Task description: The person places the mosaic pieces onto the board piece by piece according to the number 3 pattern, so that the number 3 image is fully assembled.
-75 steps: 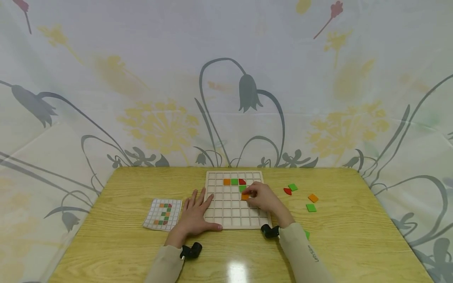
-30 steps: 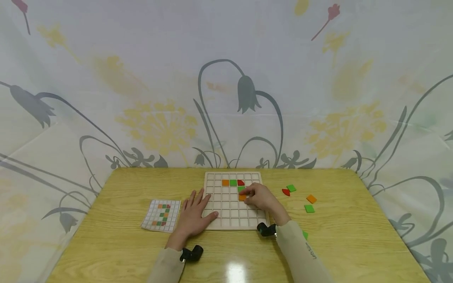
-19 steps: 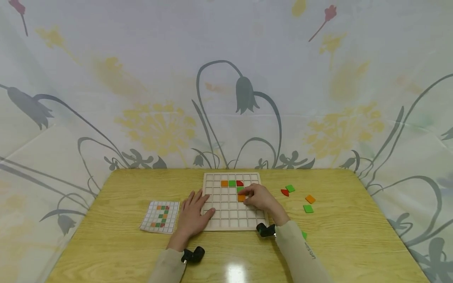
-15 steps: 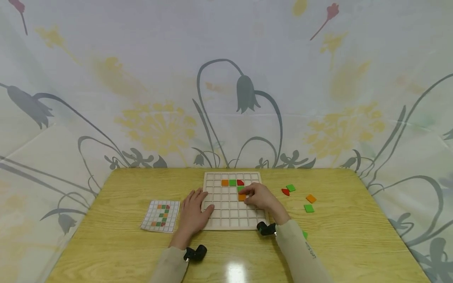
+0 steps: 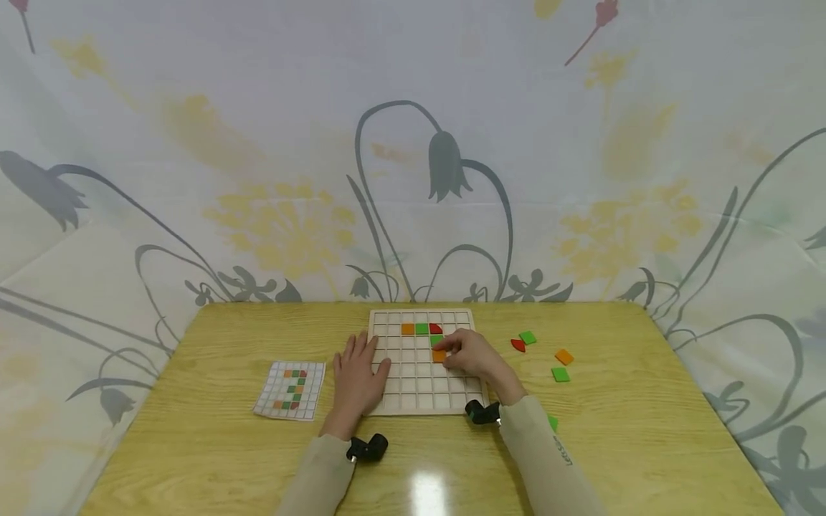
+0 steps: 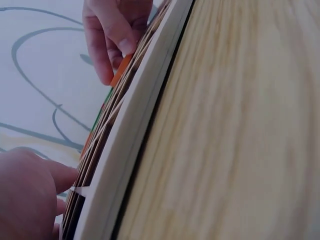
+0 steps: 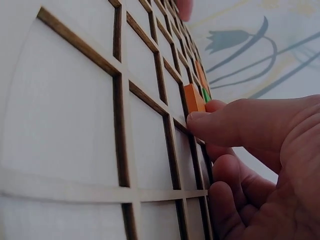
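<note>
Thumb and fingers of my right hand (image 5: 476, 356) pinch a square orange tile (image 5: 439, 356) over the pale wooden grid board (image 5: 413, 405). In the right wrist view the orange tile (image 7: 194, 98) stands proud of the cell dividers, tilted, with the thumb on its near side. Beyond it, a green tile (image 5: 436, 340) sits in the same column. The row behind holds an orange tile (image 5: 408, 329), a green tile (image 5: 422, 329) and a red rounded tile (image 5: 436, 328). My left hand (image 5: 358, 380) rests, fingers spread, on the board's left edge.
A printed pattern card (image 5: 266, 403) with coloured squares lies left of the board. On the right of the wooden table (image 5: 619, 444) are loose tiles: a red one (image 5: 518, 345), an orange one (image 5: 564, 356) and several green ones, one (image 5: 553, 423) partly hidden by the right sleeve.
My left hand has drawn its thumb in from the board's near edge and turned more upright along the left side. My right hand keeps pinching the orange tile at nearly the same cell.
</note>
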Available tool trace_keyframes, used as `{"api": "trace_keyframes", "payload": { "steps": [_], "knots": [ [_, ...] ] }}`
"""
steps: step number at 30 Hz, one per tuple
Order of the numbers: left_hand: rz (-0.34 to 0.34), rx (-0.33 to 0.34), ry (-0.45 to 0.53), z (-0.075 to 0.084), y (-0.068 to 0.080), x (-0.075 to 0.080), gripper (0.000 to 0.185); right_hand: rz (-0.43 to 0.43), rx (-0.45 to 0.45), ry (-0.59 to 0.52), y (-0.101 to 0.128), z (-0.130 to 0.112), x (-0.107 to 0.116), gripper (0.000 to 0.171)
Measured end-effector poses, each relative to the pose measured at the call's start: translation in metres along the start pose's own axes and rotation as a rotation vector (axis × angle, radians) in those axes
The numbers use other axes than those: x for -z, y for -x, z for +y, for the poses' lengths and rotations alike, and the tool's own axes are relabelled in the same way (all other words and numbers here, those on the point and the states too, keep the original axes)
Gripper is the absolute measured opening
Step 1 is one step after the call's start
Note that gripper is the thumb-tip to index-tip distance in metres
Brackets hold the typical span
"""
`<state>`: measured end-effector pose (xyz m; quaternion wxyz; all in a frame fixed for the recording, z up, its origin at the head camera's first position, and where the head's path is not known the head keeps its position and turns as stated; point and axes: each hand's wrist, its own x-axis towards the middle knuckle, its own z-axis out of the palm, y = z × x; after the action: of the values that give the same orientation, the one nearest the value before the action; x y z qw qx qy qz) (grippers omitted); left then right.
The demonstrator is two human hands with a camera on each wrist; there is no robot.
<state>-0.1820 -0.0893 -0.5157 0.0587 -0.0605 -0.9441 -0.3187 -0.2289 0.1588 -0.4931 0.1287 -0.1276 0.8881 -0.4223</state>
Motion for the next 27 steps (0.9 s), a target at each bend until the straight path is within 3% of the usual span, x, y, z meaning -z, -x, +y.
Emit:
{"api": "trace_keyframes", "payload": {
  "steps": [7, 27],
  "knots": [
    [0.022, -0.032, -0.065, -0.0016, 0.0021, -0.0031, 0.053, 0.023, -0.006, -0.024, 0.0018, -0.0041, -0.0009, 0.032],
    [0.026, -0.034, -0.075, -0.0062, 0.0035, -0.0068, 0.054, 0.050, 0.015, -0.014, 0.0038, -0.0013, -0.0040, 0.029]
  ]
}}
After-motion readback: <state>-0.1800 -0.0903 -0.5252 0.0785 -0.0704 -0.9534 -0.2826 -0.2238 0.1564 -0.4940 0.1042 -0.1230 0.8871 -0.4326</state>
